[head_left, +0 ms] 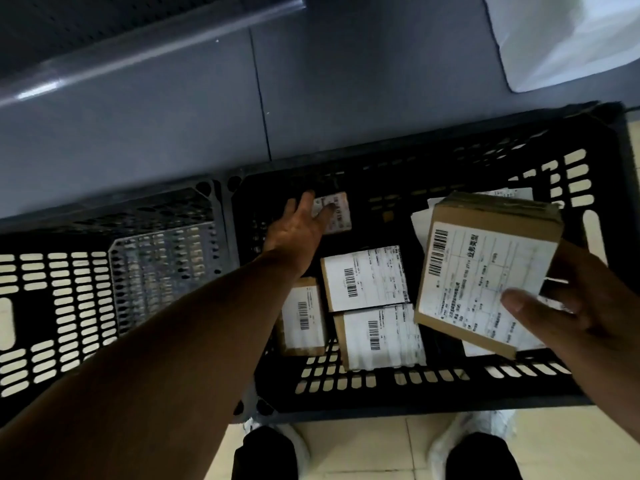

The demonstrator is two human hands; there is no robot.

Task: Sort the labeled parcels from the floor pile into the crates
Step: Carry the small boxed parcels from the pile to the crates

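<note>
— And the right hand (581,323)?
— I see it gripping a brown parcel (485,278), white barcode label up, at three o'clock over the black crate (415,400); left hand (298,226), fingers spread, touches a small parcel (337,216) at twelve.

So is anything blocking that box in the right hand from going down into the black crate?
Nothing visible blocks it. The right hand holds the box over the open top of the black crate. Below, flat white parcels lie where it would land; the left hand reaches in further left, apart from it.
</note>
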